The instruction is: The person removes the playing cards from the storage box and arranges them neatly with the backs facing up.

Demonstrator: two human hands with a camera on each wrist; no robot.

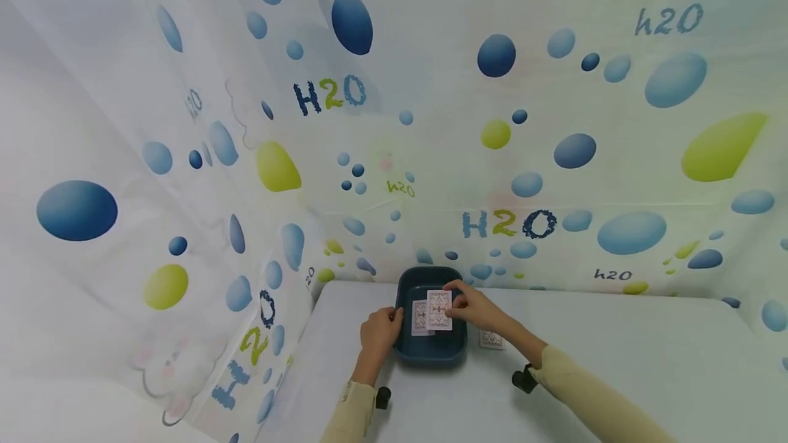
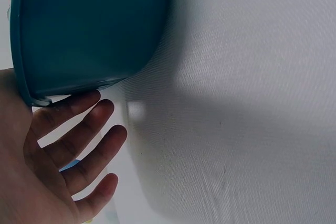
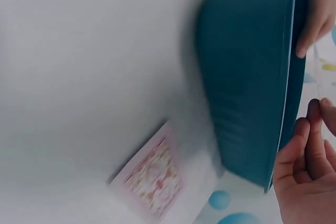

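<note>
Right fingers [image 3: 316,145] pinch card [image 1: 439,310] above tray [image 1: 431,361]; left fingers [image 2: 79,135] hold tray; forearm [image 1: 522,340] partly hides outside card [image 1: 492,341].

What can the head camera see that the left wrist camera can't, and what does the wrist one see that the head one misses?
Only the head view shows the card lying in the blue box, the card on the table, the sleeves and the big H2O letters.

Only the left wrist view shows four separate fingertips of the left hand, just outside the box's wall.

Both show the left hand at the box's rim and the white table.
</note>
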